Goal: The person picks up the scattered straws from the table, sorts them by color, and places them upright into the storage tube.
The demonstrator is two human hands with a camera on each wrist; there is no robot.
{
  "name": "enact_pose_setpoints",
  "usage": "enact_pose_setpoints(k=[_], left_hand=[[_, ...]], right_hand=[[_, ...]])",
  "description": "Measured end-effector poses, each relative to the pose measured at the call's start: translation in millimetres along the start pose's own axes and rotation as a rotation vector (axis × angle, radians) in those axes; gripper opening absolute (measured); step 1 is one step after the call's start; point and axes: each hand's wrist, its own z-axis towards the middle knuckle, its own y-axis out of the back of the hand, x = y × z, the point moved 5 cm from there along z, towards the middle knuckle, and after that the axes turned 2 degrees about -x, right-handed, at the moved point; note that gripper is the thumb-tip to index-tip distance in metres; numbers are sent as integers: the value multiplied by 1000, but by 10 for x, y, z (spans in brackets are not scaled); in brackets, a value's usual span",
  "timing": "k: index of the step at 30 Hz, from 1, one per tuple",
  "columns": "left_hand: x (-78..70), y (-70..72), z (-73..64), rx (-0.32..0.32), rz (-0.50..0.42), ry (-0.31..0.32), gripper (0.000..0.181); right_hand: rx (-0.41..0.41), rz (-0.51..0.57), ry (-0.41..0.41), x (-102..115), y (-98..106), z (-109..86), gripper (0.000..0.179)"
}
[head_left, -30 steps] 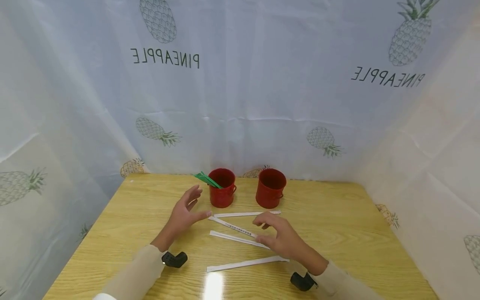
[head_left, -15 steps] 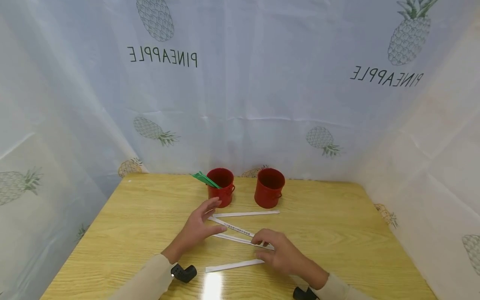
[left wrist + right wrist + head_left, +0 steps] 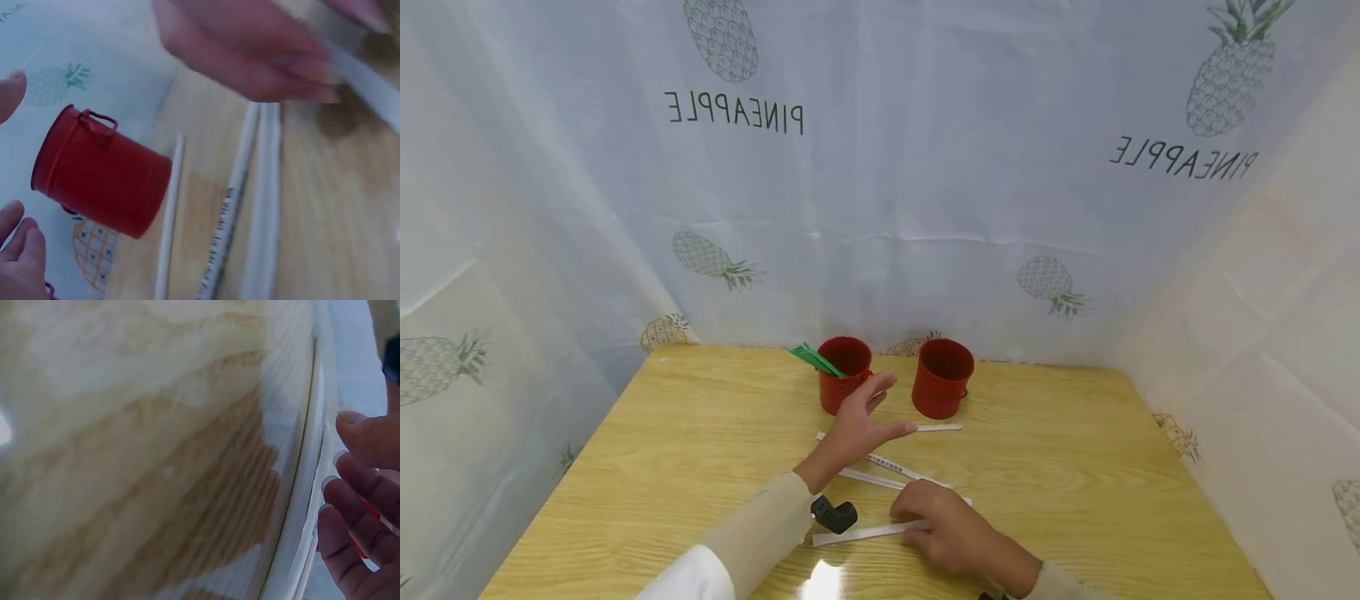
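Only the head cam really gets the green packets [image 3: 811, 358] poking out of the left red bucket [image 3: 835, 392]. Left hand [image 3: 856, 427] hangs right in front of it, grip spread wide with nothing in it. Nearest white strip [image 3: 857, 534] lies slanted on the table [image 3: 715, 433], right end at the other hand; the printed strip [image 3: 885, 463] is farther back, its lettering way bigger on the left wrist cam. Right hand [image 3: 951, 533] looks curled from above, but its own wrist cam shows a small thumb-to-finger gap, strip not pinched.
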Motion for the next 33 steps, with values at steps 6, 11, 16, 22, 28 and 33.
enact_pose_setpoints(k=[6,11,16,22,28,33], left_hand=[[-67,-158,294,17,68,10,92],[-119,-222,535,-3,123,-23,92],[-159,-228,667,5,122,4,94],[-167,-215,805,3,145,31,95],[-130,-293,894,45,171,32,98],[-144,-349,933,62,174,27,98]], right_hand=[[45,-106,43,47,-64,17,19],[38,-155,97,55,-91,27,23],[34,-197,132,46,-118,15,26],[71,-364,166,102,-129,37,31],[201,-632,190,200,-151,69,28],[285,-667,153,226,-145,85,23]])
